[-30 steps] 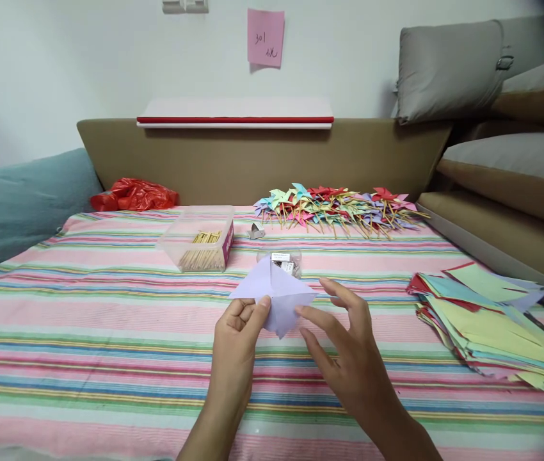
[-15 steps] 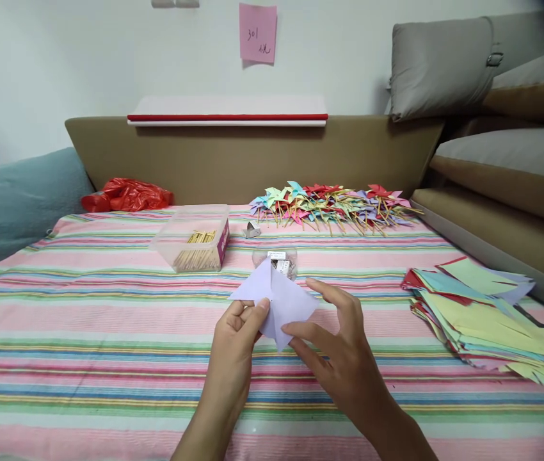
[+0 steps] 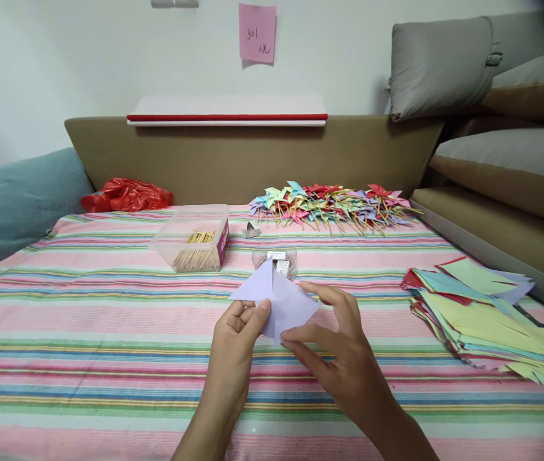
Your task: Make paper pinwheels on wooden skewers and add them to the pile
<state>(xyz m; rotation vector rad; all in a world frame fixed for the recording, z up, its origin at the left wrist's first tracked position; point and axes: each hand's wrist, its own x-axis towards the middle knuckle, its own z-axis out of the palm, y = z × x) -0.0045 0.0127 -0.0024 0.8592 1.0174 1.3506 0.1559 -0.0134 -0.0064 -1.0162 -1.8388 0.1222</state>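
While the left hand (image 3: 236,339) pinches the lilac paper (image 3: 294,304) near its centre, thumb on top and fingers curled behind, the right hand (image 3: 336,336) pinches its lower corner between thumb and a finger, another finger reaching along the upper right edge. The paper is held up in front of the person, and clock directions run from it. Just beyond, at twelve o'clock, a round clear container (image 3: 256,257) holds white labelled pieces among items too small to tell. At ten to eleven, a translucent rectangular tub (image 3: 171,234) with a purple label holds a bundle of thin wooden sticks (image 3: 198,259). A pile of paper pinwheels (image 3: 334,202) lies at one o'clock, and a stack of cut coloured sheets (image 3: 488,320) at three.
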